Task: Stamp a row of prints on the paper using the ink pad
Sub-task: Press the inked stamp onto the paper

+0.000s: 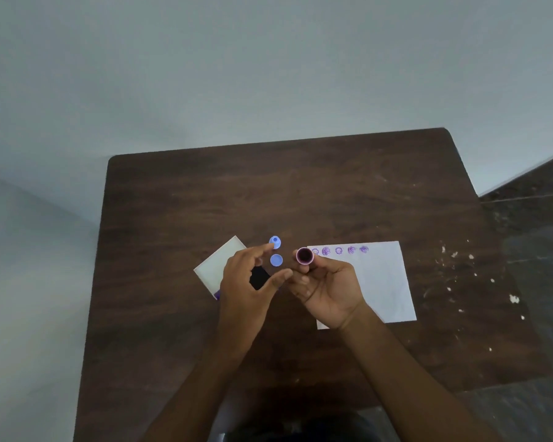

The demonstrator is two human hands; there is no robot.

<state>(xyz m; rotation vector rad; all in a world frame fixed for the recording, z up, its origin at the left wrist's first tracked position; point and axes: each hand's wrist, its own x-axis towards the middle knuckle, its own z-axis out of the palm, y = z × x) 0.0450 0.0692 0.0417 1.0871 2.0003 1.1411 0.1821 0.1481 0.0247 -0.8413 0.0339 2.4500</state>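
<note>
A dark wooden table [300, 193] holds the paper [380, 282], five purple prints along its far edge; the ink pad [219, 264] lies under the left hand [246, 282], fingers spread; the right hand [326, 288] pinches a stamp [305, 256]; two blue caps [275, 252] sit between.

Pink-rimmed stamp [305, 256] beside five-print paper [383, 282]

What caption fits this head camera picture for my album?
Right hand holds a stamp beside five purple prints on the paper; left hand open over the ink pad.
</note>
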